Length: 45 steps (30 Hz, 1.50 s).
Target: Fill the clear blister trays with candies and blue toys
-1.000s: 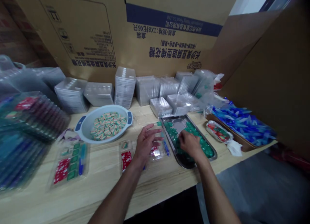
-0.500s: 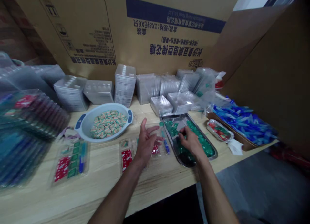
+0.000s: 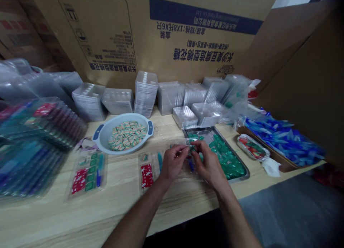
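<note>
Pale wood-grain table top (image 3: 107, 212): smooth, faintly glossy, possibly laminate. Thin clear plastic blister tray (image 3: 154, 158): glossy. Rectangular stainless steel tray (image 3: 243, 173): bright, smooth metal. Green wrapped sweets (image 3: 225, 158): shiny film. Pale blue plastic bowl with dark blue handles (image 3: 103, 140): smooth, matt. Brown corrugated cardboard carton (image 3: 188, 37): matt printed paper.

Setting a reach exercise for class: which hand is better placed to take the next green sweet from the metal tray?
Probably the right hand: it is beside the metal tray and closer to the green-wrapped sweets. The left hand is further away, over the clear plastic tray.
</note>
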{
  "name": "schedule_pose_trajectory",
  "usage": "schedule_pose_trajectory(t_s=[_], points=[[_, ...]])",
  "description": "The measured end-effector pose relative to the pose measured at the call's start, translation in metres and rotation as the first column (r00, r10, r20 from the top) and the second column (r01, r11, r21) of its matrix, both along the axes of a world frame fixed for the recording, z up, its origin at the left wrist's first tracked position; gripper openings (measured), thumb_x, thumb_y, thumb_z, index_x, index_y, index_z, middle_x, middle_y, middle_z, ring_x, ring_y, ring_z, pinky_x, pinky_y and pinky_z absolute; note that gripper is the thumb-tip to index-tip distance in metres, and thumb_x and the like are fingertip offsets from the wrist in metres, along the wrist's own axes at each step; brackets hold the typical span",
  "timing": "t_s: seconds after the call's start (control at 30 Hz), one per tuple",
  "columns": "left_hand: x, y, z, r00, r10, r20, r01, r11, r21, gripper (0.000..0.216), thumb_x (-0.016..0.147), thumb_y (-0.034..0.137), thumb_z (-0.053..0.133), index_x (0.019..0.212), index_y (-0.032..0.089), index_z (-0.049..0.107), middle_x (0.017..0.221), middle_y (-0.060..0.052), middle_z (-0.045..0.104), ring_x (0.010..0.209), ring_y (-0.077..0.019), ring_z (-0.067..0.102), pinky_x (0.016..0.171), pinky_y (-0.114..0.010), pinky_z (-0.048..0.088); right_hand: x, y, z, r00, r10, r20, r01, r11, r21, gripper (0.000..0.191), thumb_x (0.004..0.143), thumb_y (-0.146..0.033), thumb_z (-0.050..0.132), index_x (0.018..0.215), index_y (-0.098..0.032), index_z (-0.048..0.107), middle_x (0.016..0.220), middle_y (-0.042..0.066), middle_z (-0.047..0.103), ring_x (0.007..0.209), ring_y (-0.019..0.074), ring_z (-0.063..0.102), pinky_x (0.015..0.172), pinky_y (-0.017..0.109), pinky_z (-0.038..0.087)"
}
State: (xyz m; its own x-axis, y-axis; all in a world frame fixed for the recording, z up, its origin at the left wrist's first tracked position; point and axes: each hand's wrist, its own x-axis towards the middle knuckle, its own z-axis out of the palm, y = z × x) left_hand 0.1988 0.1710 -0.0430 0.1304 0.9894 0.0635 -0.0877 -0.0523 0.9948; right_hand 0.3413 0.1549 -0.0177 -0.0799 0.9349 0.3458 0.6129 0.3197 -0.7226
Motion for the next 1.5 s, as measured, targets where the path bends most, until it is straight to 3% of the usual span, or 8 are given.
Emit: schedule_pose_trajectory(t_s=[0.17, 0.33, 0.43, 0.77, 1.0, 1.13, 1.27, 1.5], points=[[-0.001, 0.005, -0.006, 0.998, 0.054, -0.039, -0.054, 0.998, 0.015, 0.037, 0.091, 0.045, 0.057, 0.095, 0.013, 0.075, 0.086, -0.007, 0.071, 0.074, -0.0182, 0.069, 0.065, -0.027, 0.056, 0.002, 0.003, 0.007, 0.992, 0.044, 0.121, -0.043, 0.999, -0.011, 0.018, 0.089, -0.025, 0.046, 0.099, -0.020, 0.060, 0.091, 0.007, 0.072, 0.085, 0.0231, 0.067, 0.076, 0.034, 0.047], [-0.002, 0.004, -0.004, 0.997, -0.047, -0.053, 0.052, 0.993, 0.101, 0.025, 0.089, 0.028, 0.059, 0.105, 0.016, 0.075, 0.106, -0.008, 0.072, 0.086, -0.0171, 0.069, 0.072, -0.024, 0.055, 0.000, 0.005, 0.006, 0.997, -0.058, 0.050, 0.061, 0.996, -0.062, 0.020, 0.092, -0.032, 0.044, 0.094, -0.021, 0.060, 0.081, 0.006, 0.072, 0.074, 0.0213, 0.068, 0.067, 0.030, 0.046], [-0.003, 0.004, -0.001, 0.997, -0.021, -0.073, 0.030, 0.992, 0.123, 0.024, 0.085, 0.018, 0.060, 0.102, 0.017, 0.076, 0.102, -0.006, 0.072, 0.083, -0.0151, 0.068, 0.071, -0.022, 0.054, -0.003, 0.005, 0.001, 0.995, -0.096, 0.027, 0.097, 0.993, -0.063, 0.021, 0.091, -0.033, 0.043, 0.092, -0.021, 0.060, 0.081, 0.006, 0.072, 0.074, 0.0215, 0.068, 0.066, 0.030, 0.046], [-0.007, 0.006, 0.001, 0.991, 0.013, -0.135, 0.005, 0.992, 0.128, 0.022, 0.088, 0.020, 0.058, 0.098, 0.017, 0.078, 0.102, -0.007, 0.073, 0.092, -0.0188, 0.068, 0.081, -0.027, 0.054, -0.016, 0.005, -0.008, 0.990, -0.141, 0.014, 0.141, 0.988, -0.066, 0.017, 0.088, -0.029, 0.045, 0.098, -0.021, 0.055, 0.077, 0.004, 0.068, 0.069, 0.0206, 0.066, 0.064, 0.030, 0.045], [-0.012, 0.011, -0.006, 0.971, 0.005, -0.240, 0.072, 0.948, 0.310, 0.027, 0.092, 0.021, 0.054, 0.106, 0.020, 0.077, 0.112, -0.009, 0.073, 0.105, -0.0210, 0.067, 0.098, -0.034, 0.051, -0.022, 0.002, -0.009, 0.931, -0.200, 0.304, 0.195, 0.980, 0.048, 0.014, 0.087, -0.018, 0.047, 0.098, -0.019, 0.055, 0.087, 0.009, 0.071, 0.082, 0.0259, 0.067, 0.076, 0.037, 0.044], [-0.010, 0.015, -0.017, 0.963, 0.071, -0.260, 0.036, 0.921, 0.387, 0.026, 0.091, 0.021, 0.053, 0.103, 0.021, 0.077, 0.107, -0.008, 0.075, 0.098, -0.0205, 0.069, 0.091, -0.035, 0.054, -0.027, 0.001, -0.006, 0.853, -0.235, 0.465, 0.215, 0.972, 0.095, 0.013, 0.091, -0.015, 0.045, 0.096, -0.019, 0.057, 0.087, 0.011, 0.072, 0.084, 0.0278, 0.067, 0.082, 0.041, 0.043], [-0.009, 0.013, -0.017, 0.953, 0.120, -0.278, 0.004, 0.912, 0.409, 0.025, 0.090, 0.019, 0.053, 0.098, 0.021, 0.076, 0.098, -0.007, 0.075, 0.090, -0.0184, 0.070, 0.084, -0.031, 0.055, -0.028, 0.000, -0.001, 0.793, -0.222, 0.568, 0.222, 0.973, 0.070, 0.015, 0.090, -0.014, 0.046, 0.093, -0.016, 0.061, 0.084, 0.014, 0.072, 0.083, 0.0303, 0.068, 0.085, 0.044, 0.042], [-0.003, 0.006, -0.012, 0.935, 0.205, -0.289, -0.086, 0.922, 0.377, 0.016, 0.084, 0.013, 0.059, 0.090, 0.017, 0.073, 0.094, -0.007, 0.074, 0.084, -0.0163, 0.069, 0.075, -0.026, 0.055, -0.006, 0.004, -0.009, 0.940, -0.155, 0.303, 0.179, 0.982, -0.054, 0.029, 0.087, -0.022, 0.044, 0.107, -0.017, 0.065, 0.083, 0.009, 0.075, 0.076, 0.0267, 0.071, 0.067, 0.032, 0.045]])
